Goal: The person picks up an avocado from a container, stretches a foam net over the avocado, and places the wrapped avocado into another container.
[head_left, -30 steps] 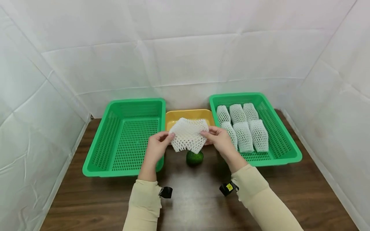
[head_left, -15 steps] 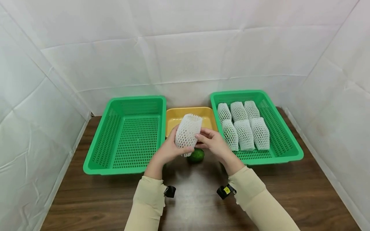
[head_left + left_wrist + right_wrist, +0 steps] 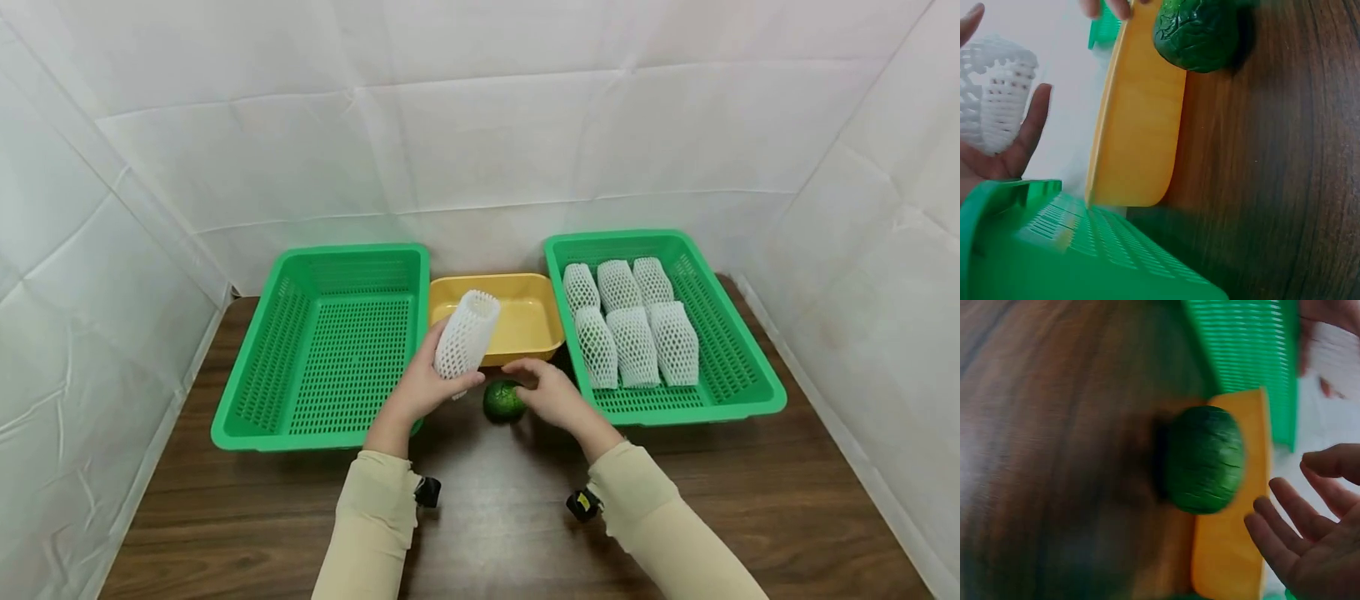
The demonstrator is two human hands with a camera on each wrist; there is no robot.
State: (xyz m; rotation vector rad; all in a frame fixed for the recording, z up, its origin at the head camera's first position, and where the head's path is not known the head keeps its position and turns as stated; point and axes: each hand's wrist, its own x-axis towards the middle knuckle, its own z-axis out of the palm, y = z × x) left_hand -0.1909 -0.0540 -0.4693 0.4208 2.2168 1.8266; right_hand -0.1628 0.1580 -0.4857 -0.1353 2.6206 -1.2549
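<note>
A white foam net sleeve point(image 3: 467, 337) stands tilted in my left hand point(image 3: 423, 387), its open end facing up. My left fingers go round its far side, and the thumb points toward the middle; in the left wrist view the sleeve point(image 3: 1005, 103) sits between thumb and fingers. On the table lies a dark green, rounded fruit point(image 3: 501, 403) with wrinkled, glossy skin. My right hand point(image 3: 553, 398) hovers close over the fruit's right side in the head view. The right wrist view shows this hand point(image 3: 1310, 531) with fingers spread and apart from the fruit point(image 3: 1205, 459).
A yellow tray point(image 3: 525, 329) stands behind the fruit. To the left is a green basket point(image 3: 255, 367) with nothing visible in it. The green basket point(image 3: 738, 408) on the right holds several net-sleeved items point(image 3: 632, 346) in two rows. White sheeting point(image 3: 480, 150) hangs behind the table.
The sleeve, first stretched flat between both hands, is now a rounded tube held by my left hand alone. My right hand has let go of it and moved down to the fruit.
</note>
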